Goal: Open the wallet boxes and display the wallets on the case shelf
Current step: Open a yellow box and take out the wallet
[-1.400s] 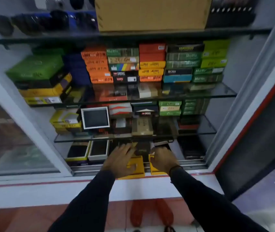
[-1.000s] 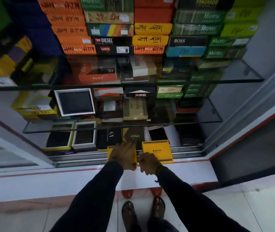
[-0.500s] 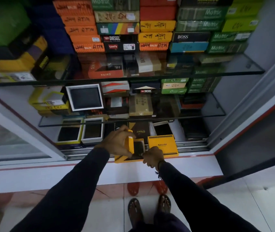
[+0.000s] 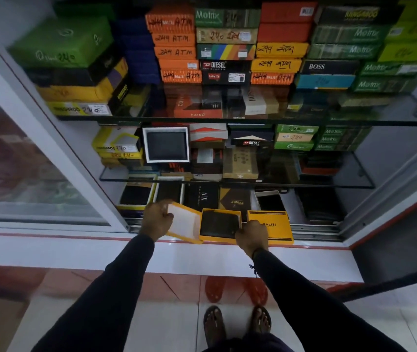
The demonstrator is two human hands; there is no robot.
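A yellow wallet box stands open on the case's front ledge. Its lid (image 4: 184,226), white inside, is tilted up and off to the left, with my left hand (image 4: 157,219) shut on it. The box base (image 4: 219,239) holds a dark wallet (image 4: 219,224). My right hand (image 4: 252,237) grips the base's right front corner. A shut yellow BALISI box (image 4: 274,226) lies just right of my right hand. Behind them on the bottom shelf stand open boxes showing dark wallets (image 4: 136,195).
Glass shelves (image 4: 253,121) above carry stacks of orange, green, black and yellow wallet boxes. A white-framed open box (image 4: 166,145) leans on the middle shelf. The sliding glass door (image 4: 24,174) is at the left, its track (image 4: 311,228) along the front. My feet are on the tiled floor.
The camera came closer to the lower shelves. My left hand has lifted the lid off the yellow box and swung it left, exposing the dark wallet; my right hand holds the base.
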